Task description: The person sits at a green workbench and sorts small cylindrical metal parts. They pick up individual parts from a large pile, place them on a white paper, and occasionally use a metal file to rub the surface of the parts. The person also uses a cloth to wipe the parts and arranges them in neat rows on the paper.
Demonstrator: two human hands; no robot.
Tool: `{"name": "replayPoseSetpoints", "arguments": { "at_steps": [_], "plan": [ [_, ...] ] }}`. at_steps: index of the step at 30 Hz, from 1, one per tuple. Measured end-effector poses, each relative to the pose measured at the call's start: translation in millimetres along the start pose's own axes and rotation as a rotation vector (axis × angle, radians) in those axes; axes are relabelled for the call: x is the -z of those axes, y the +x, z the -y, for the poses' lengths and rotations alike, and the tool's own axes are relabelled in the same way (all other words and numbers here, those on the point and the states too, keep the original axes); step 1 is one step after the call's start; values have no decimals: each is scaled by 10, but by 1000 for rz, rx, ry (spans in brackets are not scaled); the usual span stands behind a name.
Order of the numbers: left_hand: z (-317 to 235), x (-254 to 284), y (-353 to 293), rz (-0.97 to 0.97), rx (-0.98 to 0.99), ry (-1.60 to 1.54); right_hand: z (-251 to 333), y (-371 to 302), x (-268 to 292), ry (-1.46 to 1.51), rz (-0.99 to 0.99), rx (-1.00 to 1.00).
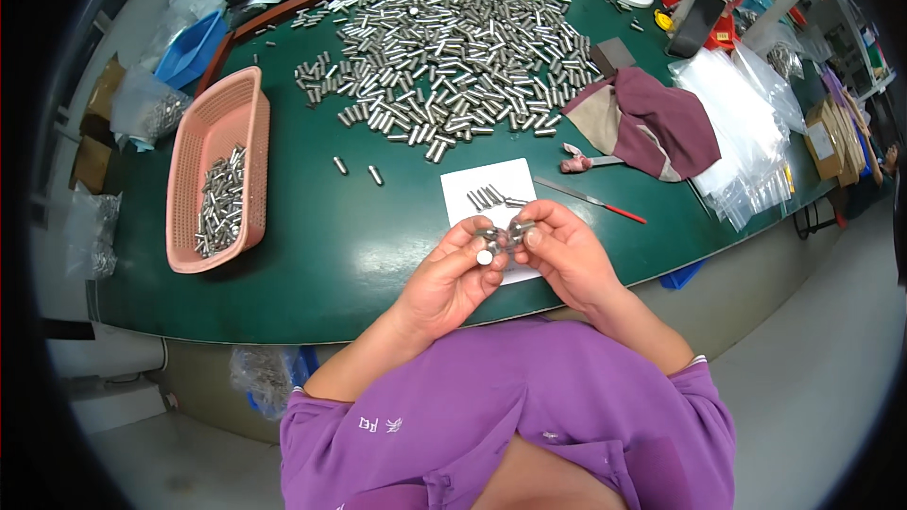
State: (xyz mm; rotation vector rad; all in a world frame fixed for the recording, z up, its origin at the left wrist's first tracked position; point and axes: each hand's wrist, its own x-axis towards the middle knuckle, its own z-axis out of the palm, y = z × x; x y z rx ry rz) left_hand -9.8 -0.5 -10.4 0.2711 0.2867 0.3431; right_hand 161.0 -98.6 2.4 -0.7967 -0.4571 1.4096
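Observation:
Close in front of me, both hands meet over a white sheet of paper [510,176]. My left hand [452,272] is closed on small metal pins [486,256], one with its bright round end showing. Fingers of my right hand [565,257] pinch more metal pins [517,229] right beside them. How many pins each hand holds is hard to make out. Just beyond my fingertips, several thin metal pins [487,196] lie in a row on the paper. To the right rests a file with a red handle [619,212].
A large heap of metal pins [463,57] covers the table's far middle. A pink basket [257,113] at left holds more; two loose pins [375,176] lie between. On the right are a maroon cloth [666,123], plastic bags [732,123] and a dark block [613,55].

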Motion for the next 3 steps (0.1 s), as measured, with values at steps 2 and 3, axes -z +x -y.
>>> {"name": "replayPoseSetpoints", "arguments": {
  "at_steps": [2, 3],
  "plan": [
    [-6, 59, 7, 12, 33, 12, 56, -19, -22, -284, 41, 116],
    [-23, 74, 13, 11, 68, 14, 74, -32, -55, -398, 82, 183]
  ]
}}
